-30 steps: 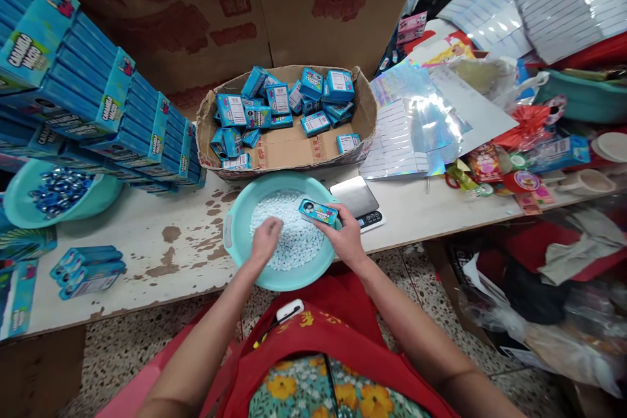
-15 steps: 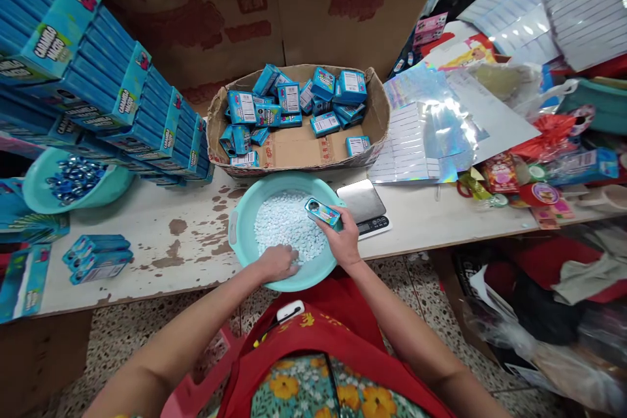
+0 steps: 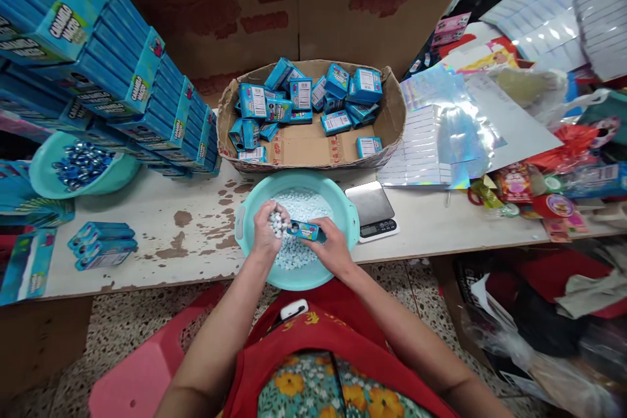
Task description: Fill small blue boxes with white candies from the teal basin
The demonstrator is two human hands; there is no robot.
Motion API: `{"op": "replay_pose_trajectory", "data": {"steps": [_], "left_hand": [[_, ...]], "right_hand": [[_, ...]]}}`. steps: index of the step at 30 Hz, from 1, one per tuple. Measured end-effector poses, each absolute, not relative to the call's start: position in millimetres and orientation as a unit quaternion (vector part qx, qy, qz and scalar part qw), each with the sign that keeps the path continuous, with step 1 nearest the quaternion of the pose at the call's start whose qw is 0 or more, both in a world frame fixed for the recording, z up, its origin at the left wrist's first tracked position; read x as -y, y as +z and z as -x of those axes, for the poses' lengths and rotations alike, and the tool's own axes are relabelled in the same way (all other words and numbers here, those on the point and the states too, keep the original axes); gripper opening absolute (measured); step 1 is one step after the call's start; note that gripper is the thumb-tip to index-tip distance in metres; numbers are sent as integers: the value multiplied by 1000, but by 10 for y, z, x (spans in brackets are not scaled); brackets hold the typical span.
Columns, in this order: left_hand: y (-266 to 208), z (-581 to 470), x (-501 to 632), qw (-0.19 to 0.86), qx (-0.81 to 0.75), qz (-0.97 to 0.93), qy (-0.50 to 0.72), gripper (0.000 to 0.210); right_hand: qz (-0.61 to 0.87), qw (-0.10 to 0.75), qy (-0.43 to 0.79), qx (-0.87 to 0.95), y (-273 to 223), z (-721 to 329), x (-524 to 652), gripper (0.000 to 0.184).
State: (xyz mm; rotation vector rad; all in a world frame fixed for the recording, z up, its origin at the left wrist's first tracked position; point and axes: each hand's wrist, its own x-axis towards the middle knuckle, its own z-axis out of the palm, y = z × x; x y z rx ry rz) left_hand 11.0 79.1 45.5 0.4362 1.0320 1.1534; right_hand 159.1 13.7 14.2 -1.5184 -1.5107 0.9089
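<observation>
A turquoise basin (image 3: pixel 347 209) on the bench holds a heap of small pale candies (image 3: pixel 298 258). Above it, my left hand (image 3: pixel 267 228) is cupped around a handful of the same candies (image 3: pixel 277 223). My right hand (image 3: pixel 333 246) grips a small blue candy box (image 3: pixel 304 230), tilted on its side with one end towards the left palm. That end meets the edge of the handful; whether candies have entered the box is too small to tell. A digital kitchen scale (image 3: pixel 371 209) stands just right of the basin.
Behind the basin, a cut-down cardboard carton (image 3: pixel 313 155) holds several blue boxes. Tall stacks of blue display boxes (image 3: pixel 142 88) rise at left, near a turquoise bowl (image 3: pixel 120 173) of shiny blue pieces. Clear plastic sheets (image 3: pixel 416 150) and mixed packets lie at right. A pink stool (image 3: pixel 142 366) stands below.
My left hand has come up out of the candies with a handful. My right hand has brought the blue box left and down to meet it. The view has shifted slightly.
</observation>
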Motion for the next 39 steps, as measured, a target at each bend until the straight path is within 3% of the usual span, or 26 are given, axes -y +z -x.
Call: {"op": "replay_pose_trajectory", "data": {"steps": [9, 18, 28, 31, 37, 39], "left_hand": [[612, -333, -830, 588, -510, -182, 601, 43], [766, -398, -830, 556, -504, -217, 624, 48], [912, -391, -843, 659, -463, -196, 559, 51], [861, -178, -834, 629, -492, -234, 554, 50], [70, 193, -619, 471, -635, -565, 235, 33], [-140, 250, -514, 428, -644, -603, 197, 39]], "right_hand": [[585, 400, 367, 603, 321, -1494, -202, 30], [589, 421, 379, 576, 477, -1495, -172, 29], [580, 462, 423, 521, 411, -1579, -142, 29], [572, 485, 449, 486, 453, -1677, -100, 35], [571, 488, 463, 470, 500, -1815, -127, 36], [553, 495, 484, 464, 578, -1888, -131, 37]]}}
